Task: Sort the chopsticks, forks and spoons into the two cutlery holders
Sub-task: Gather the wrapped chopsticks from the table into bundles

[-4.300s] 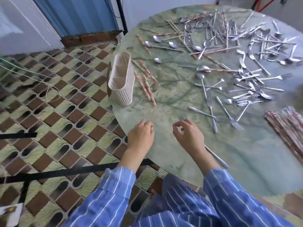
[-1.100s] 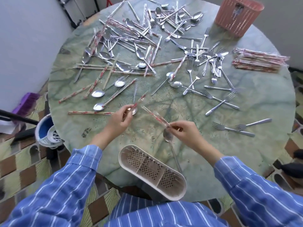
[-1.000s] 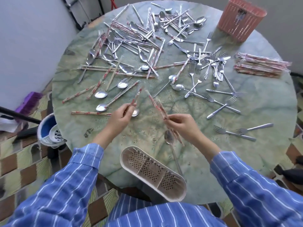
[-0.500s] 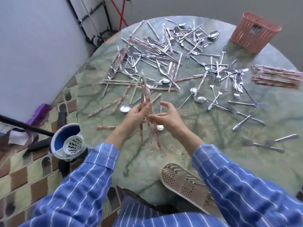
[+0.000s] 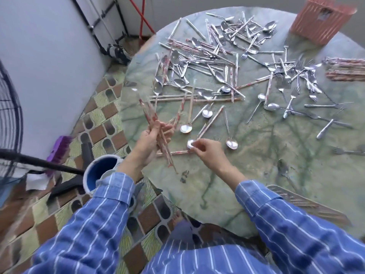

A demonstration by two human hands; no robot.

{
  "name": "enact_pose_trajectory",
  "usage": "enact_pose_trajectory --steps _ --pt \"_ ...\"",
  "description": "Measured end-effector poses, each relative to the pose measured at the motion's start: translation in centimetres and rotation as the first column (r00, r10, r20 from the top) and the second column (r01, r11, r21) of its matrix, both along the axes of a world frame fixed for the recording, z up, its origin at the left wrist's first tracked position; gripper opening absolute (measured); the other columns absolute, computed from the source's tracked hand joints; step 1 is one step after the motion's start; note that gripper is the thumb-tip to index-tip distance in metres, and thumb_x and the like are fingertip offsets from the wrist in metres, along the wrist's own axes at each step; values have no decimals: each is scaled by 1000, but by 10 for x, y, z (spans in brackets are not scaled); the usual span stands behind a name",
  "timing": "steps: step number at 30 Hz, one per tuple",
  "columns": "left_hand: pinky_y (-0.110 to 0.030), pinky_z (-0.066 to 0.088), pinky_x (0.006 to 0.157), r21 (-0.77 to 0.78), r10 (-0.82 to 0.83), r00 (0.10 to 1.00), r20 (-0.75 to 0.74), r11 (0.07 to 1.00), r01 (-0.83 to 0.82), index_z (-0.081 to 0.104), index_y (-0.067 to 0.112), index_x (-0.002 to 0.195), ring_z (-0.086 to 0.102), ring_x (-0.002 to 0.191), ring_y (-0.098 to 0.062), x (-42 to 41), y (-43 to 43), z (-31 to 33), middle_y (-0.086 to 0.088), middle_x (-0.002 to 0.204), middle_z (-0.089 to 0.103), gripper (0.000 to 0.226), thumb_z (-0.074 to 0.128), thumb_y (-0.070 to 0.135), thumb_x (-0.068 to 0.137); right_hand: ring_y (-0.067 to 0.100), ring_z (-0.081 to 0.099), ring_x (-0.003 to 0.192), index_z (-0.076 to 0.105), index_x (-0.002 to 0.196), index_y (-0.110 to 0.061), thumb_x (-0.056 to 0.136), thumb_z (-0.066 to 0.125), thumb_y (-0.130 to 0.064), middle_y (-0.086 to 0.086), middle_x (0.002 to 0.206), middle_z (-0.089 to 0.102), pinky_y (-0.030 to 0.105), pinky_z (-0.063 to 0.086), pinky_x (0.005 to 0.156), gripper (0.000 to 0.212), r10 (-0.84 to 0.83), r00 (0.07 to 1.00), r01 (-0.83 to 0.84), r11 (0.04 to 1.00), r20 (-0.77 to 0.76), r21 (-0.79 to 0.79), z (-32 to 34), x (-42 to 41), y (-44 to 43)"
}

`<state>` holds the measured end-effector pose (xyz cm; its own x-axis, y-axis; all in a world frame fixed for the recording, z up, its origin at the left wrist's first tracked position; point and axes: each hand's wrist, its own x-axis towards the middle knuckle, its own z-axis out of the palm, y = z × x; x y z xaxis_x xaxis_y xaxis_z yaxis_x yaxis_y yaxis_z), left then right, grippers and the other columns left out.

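My left hand (image 5: pixel 151 142) grips a bundle of several red-patterned chopsticks (image 5: pixel 150 115), held upright over the table's left edge. My right hand (image 5: pixel 207 153) reaches down to the table (image 5: pixel 256 155) and pinches the right end of a single chopstick (image 5: pixel 171 153) lying flat, close to a spoon bowl (image 5: pixel 190 143). Loose spoons, forks and chopsticks (image 5: pixel 217 76) cover the far half of the table. The white cutlery holder (image 5: pixel 296 200) sits at the near right edge, partly hidden by my sleeve. The pink holder (image 5: pixel 320 22) stands at the far right.
A stack of sorted chopsticks (image 5: pixel 345 70) lies at the right edge. A blue bucket (image 5: pixel 98 171) stands on the tiled floor below the table's left rim, with a purple brush (image 5: pixel 59 147), a fan guard (image 5: pixel 7 115) and a white wall beyond.
Both hands held the chopstick bundle together; now the left hand holds it alone, and the right hand has dropped to a chopstick on the table. The view has swung left.
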<state>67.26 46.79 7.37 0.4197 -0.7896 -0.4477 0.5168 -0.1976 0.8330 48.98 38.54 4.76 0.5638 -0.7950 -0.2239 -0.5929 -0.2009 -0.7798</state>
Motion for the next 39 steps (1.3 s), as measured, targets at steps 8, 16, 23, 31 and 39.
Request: enact_pose_trajectory --steps 8,16,23,31,39 --pt "-26 52 56 56 52 999 6 997 -52 53 14 96 51 52 -10 28 21 -6 6 61 51 24 41 35 100 27 58 67 73 62 -23 51 88 -19 3 69 57 28 45 57 19 243 834 -484 753 -495 -446 -33 42 18" --pt "-20 42 51 215 -6 963 268 975 -54 58 10 90 46 51 -7 36 1 -11 3 67 57 14 62 24 92 26 51 69 64 58 -16 52 83 -17 5 71 54 33 39 64 20 220 799 -556 624 -560 -549 -50 44 11" --pt "-30 47 68 287 -56 886 460 954 -88 67 17 84 58 69 -14 49 -30 -32 -5 79 66 8 73 23 84 26 54 76 66 71 -19 67 74 -23 1 79 61 33 42 65 10 42 977 -140 865 -209 -481 -41 25 8" --pt "-25 41 69 452 -339 601 724 891 -41 71 15 90 66 88 -23 53 -67 -59 -5 87 71 12 75 20 80 8 58 73 64 85 -15 89 64 -19 -7 77 63 10 41 62 6 -536 840 512 833 79 209 -24 11 -34" --pt "-21 33 63 563 -552 448 703 817 123 66 12 85 62 79 -21 74 -83 -66 -2 79 66 12 74 17 78 20 63 97 63 116 -4 90 59 -18 5 104 67 28 47 85 30 -748 658 731 606 -88 313 -41 32 -70"
